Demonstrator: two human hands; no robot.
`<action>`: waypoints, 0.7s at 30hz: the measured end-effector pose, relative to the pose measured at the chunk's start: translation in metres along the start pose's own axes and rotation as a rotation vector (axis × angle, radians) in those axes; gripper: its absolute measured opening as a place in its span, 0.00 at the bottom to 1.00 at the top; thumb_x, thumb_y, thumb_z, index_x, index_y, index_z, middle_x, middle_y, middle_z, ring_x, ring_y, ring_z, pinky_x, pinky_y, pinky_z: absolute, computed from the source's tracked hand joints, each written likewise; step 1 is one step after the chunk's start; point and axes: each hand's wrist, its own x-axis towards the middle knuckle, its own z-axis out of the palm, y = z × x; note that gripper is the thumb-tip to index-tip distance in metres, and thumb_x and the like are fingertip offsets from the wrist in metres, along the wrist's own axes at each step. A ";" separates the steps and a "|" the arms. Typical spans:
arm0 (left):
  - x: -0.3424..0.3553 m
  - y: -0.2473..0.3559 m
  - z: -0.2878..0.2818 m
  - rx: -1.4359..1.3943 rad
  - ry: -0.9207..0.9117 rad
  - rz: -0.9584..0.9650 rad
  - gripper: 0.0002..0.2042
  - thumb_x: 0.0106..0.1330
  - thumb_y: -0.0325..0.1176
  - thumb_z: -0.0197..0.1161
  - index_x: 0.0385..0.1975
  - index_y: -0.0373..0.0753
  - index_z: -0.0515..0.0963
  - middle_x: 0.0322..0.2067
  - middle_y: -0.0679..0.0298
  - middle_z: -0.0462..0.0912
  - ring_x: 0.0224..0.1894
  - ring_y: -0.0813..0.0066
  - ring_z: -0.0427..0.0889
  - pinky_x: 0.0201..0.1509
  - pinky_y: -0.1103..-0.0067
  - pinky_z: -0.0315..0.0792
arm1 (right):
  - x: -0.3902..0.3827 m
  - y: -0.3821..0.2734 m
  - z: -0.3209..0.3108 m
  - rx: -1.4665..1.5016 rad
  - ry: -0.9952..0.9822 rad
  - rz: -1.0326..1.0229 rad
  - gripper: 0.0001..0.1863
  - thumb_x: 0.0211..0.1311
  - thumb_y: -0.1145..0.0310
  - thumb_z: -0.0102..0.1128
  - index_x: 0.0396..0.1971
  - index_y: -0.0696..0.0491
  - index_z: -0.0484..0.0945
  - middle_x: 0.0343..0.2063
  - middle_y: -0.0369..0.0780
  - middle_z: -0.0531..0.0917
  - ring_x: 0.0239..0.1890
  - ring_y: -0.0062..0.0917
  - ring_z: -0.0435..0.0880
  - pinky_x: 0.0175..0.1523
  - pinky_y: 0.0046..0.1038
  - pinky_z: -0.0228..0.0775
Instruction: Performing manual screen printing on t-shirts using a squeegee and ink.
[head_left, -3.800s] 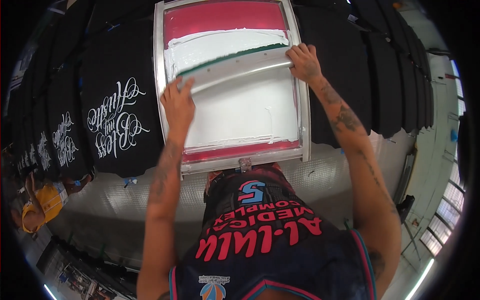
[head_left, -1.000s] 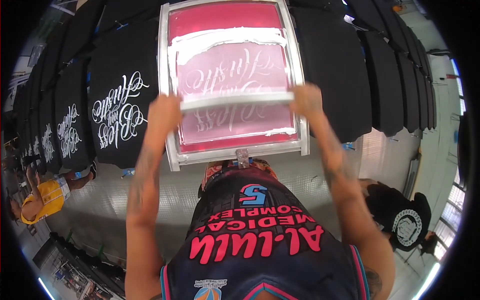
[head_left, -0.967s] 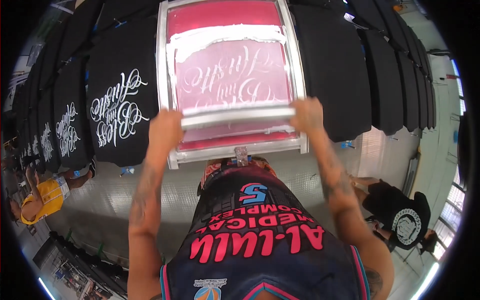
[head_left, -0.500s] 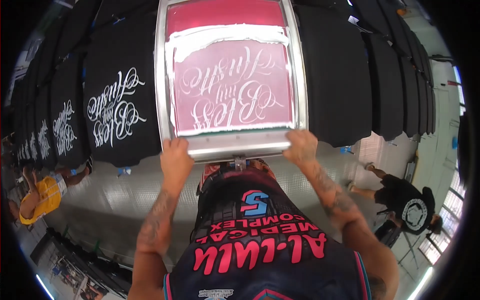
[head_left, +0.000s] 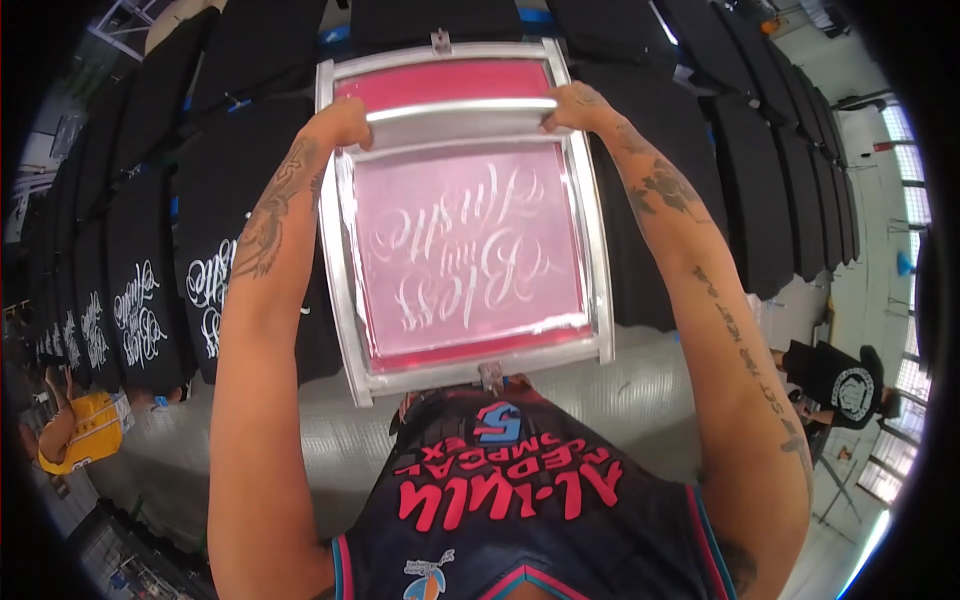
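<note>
A long metal squeegee (head_left: 460, 123) lies crosswise over the far part of a screen-printing frame (head_left: 342, 290). My left hand (head_left: 343, 124) is closed round its left end, and my right hand (head_left: 582, 106) grips its right end. Nearer me, the pale pink mesh (head_left: 465, 215) shows white script lettering. Streaks of white ink line the mesh's side and near edges. Red strips border the mesh at the far and near ends. The squeegee's lower edge and any ink beneath it are hidden.
Black shirts lie in rows on both sides; several at left bear white script, such as this shirt (head_left: 140, 310). A metal clamp (head_left: 490, 377) sits at the frame's near edge. A person in yellow (head_left: 85, 432) is at left, another in black (head_left: 840, 385) at right.
Both hands have moved the squeegee away from me, from the frame's near end to its far part. The white ink band there is now covered. My arms are stretched further forward.
</note>
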 end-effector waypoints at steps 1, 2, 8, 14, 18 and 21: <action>0.002 0.008 -0.017 0.001 0.010 0.012 0.17 0.48 0.33 0.73 0.33 0.25 0.85 0.34 0.42 0.87 0.34 0.49 0.89 0.41 0.64 0.83 | 0.001 0.005 -0.010 0.174 -0.043 -0.074 0.22 0.45 0.58 0.74 0.40 0.53 0.87 0.34 0.49 0.88 0.40 0.41 0.88 0.50 0.37 0.77; 0.003 0.016 -0.034 0.000 0.013 0.001 0.20 0.45 0.36 0.75 0.35 0.27 0.86 0.31 0.43 0.86 0.32 0.52 0.88 0.38 0.66 0.82 | -0.001 0.014 -0.025 0.279 -0.071 -0.030 0.25 0.44 0.59 0.76 0.44 0.54 0.86 0.35 0.48 0.88 0.42 0.39 0.88 0.52 0.34 0.75; 0.008 -0.004 -0.041 -0.059 -0.018 -0.052 0.22 0.43 0.37 0.78 0.35 0.27 0.86 0.36 0.42 0.87 0.40 0.49 0.88 0.47 0.64 0.80 | 0.024 -0.020 -0.047 -0.145 -0.108 0.040 0.31 0.43 0.56 0.74 0.52 0.49 0.84 0.42 0.50 0.88 0.48 0.40 0.87 0.55 0.34 0.76; -0.088 0.047 0.052 0.071 0.917 0.147 0.27 0.57 0.40 0.73 0.55 0.40 0.71 0.49 0.52 0.75 0.50 0.49 0.76 0.55 0.58 0.70 | 0.051 -0.067 0.019 -0.006 -0.177 -0.104 0.32 0.48 0.58 0.70 0.58 0.43 0.81 0.49 0.47 0.86 0.56 0.40 0.83 0.60 0.41 0.74; -0.255 0.082 0.212 -0.741 -0.205 0.314 0.16 0.73 0.44 0.57 0.47 0.38 0.82 0.37 0.56 0.85 0.41 0.62 0.85 0.48 0.69 0.77 | -0.007 -0.097 0.066 -0.098 0.313 -0.299 0.19 0.54 0.58 0.69 0.45 0.48 0.84 0.37 0.48 0.87 0.43 0.44 0.87 0.50 0.45 0.77; -0.331 0.177 0.300 -1.271 -0.703 -0.267 0.24 0.75 0.52 0.54 0.36 0.32 0.81 0.29 0.60 0.83 0.30 0.73 0.81 0.37 0.74 0.76 | 0.014 -0.088 0.051 -0.022 0.114 -0.269 0.20 0.54 0.58 0.69 0.47 0.48 0.84 0.40 0.47 0.88 0.46 0.44 0.86 0.52 0.45 0.76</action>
